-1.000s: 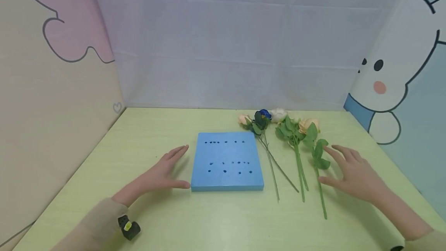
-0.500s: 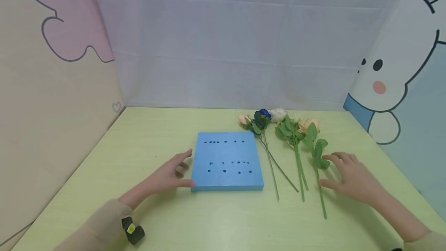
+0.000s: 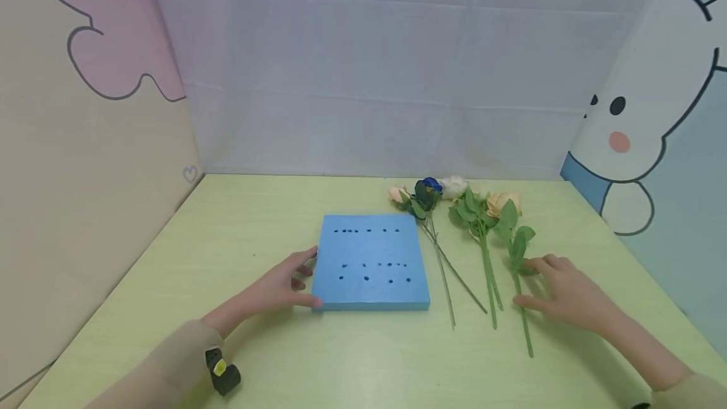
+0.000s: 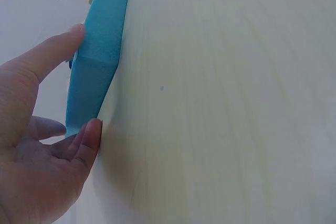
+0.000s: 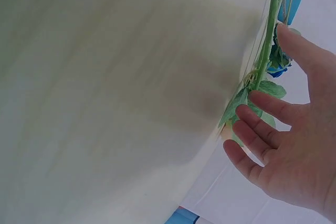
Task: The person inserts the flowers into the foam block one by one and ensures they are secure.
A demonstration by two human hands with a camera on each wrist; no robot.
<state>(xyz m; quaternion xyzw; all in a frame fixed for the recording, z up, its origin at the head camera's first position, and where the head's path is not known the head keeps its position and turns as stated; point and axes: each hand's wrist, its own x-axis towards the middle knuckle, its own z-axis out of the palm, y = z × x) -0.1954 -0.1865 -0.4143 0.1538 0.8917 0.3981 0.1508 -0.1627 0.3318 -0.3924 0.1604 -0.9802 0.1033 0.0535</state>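
Observation:
In the head view a blue foam block (image 3: pixel 369 251) with rows of small dark holes in its top lies flat on the table. My left hand (image 3: pixel 278 286) is at its left side, fingers loosely bent along the edge and thumb at the front corner. The left wrist view has the thumb (image 4: pixel 63 45) against the block's upper edge. My right hand (image 3: pixel 568 292) reaches over the stem of a peach rose (image 3: pixel 504 204), the rightmost flower, thumb and index finger apart on either side of the green stem (image 3: pixel 526 324). Its fingers are spread in the right wrist view.
Left of that rose lie a white rose (image 3: pixel 454 187) with a green stem, a dark blue rose (image 3: pixel 431 185) and a small pale pink rose (image 3: pixel 398 194) with crossed thin stems. Behind the pale green table (image 3: pixel 255 207) hangs a white cloth (image 3: pixel 369 81); painted side walls flank it.
My left hand has moved right, up to the block's left edge and corner. The right hand has come lower and slightly left over the peach rose's stem. Block and flowers stay put.

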